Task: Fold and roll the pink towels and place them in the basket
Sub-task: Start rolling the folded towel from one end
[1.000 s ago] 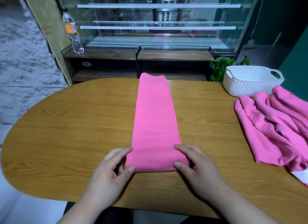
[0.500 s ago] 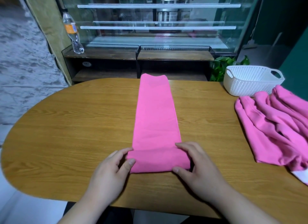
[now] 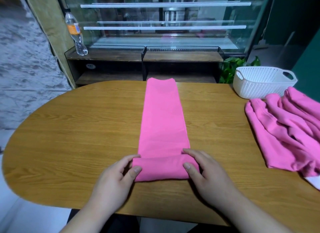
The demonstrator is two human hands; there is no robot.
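Gripping rolled near end of towel [image 3: 162, 121] with left hand [image 3: 117, 179] and right hand [image 3: 207, 177], both curled over it; laid lengthwise on oval wood worktop [image 3: 78, 128]; with basket [image 3: 259, 83] far right, glass case [image 3: 164, 24] behind.

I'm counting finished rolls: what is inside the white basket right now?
Inside the white basket only its far inner wall shows, with no pink above the rim. Its floor is covered by the near wall, so a low roll cannot be ruled out.
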